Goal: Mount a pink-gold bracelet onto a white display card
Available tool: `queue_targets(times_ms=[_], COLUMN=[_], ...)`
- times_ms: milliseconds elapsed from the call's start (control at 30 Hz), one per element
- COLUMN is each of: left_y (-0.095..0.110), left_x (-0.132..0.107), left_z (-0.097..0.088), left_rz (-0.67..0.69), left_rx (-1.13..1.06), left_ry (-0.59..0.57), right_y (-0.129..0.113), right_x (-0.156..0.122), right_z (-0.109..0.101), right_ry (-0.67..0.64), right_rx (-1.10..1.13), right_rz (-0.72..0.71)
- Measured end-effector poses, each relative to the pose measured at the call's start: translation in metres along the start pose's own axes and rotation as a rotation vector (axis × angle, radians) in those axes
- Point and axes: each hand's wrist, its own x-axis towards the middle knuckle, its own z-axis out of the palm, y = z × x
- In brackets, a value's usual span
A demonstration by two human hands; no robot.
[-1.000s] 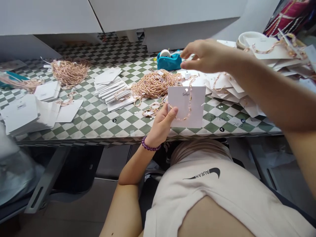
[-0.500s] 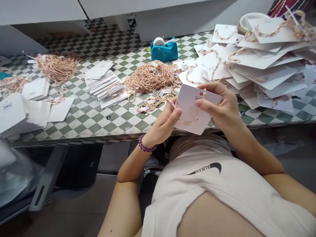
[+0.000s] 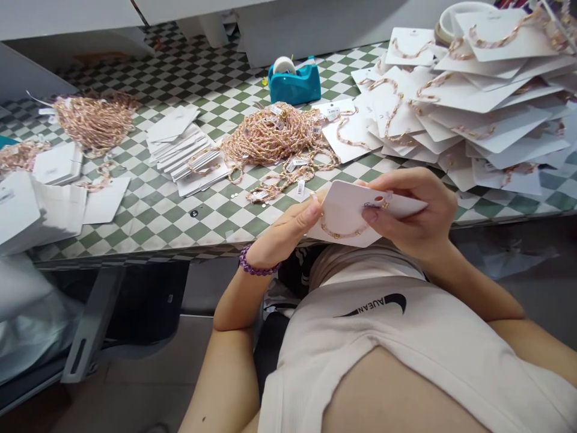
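Both of my hands hold a white jewelry card above the table's front edge. A pink and gold beaded necklace hangs in a curve across the card's face. My right hand pinches the card's right side, thumb on the front near its hole, fingers behind. At the left edge, my left hand grips the card, its thumb by the beads and its other fingers partly hidden. A heap of similar beaded strands with small tags lies just beyond my hands.
A teal tape dispenser stands behind the heap. At right, a tall, uneven pile of carded strands leans outward. A fanned stack of white cards lies left of the heap, with another bundle of strands farther left on the checkered tablecloth.
The card has tipped flatter and come slightly lower, with my right hand shifting right. My left hand has moved a little left. The camera view has shifted slightly.
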Motion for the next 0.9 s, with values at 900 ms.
queue_targets(times_ms=[900], left_y=[0.003], left_x=[0.004], left_z=[0.009], left_rz=[0.225], left_rx=[0.220], left_ry=[0.433], right_y=[-0.008], right_x=[-0.007], right_z=[0.008], right_ry=[0.196], right_rx=[-0.130], right_rz=[0.034])
